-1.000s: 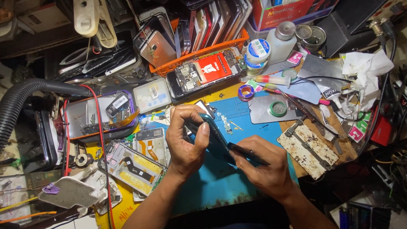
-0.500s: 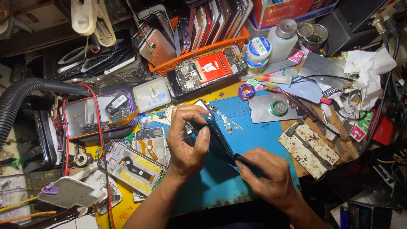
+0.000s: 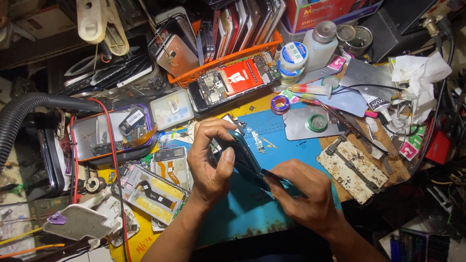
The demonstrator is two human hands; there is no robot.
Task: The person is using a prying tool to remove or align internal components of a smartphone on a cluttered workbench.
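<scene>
Head view: a crowded repair bench. The left hand (image 3: 211,162) grips a dark phone (image 3: 246,159) tilted on edge above the blue mat (image 3: 286,140), thumb on its face. The right hand (image 3: 303,191) pinches the phone's lower end, fingers closed on it. An orange basket (image 3: 228,65) of phones stands behind, an opened phone (image 3: 233,82) just before it. A black hose (image 3: 29,106) curves at left; a white bottle (image 3: 320,46) and crumpled tissue (image 3: 420,77) sit at right.

The right hand (image 3: 303,194) now sits lower along the phone (image 3: 245,157) edge, its fingers curling tighter than before.
</scene>
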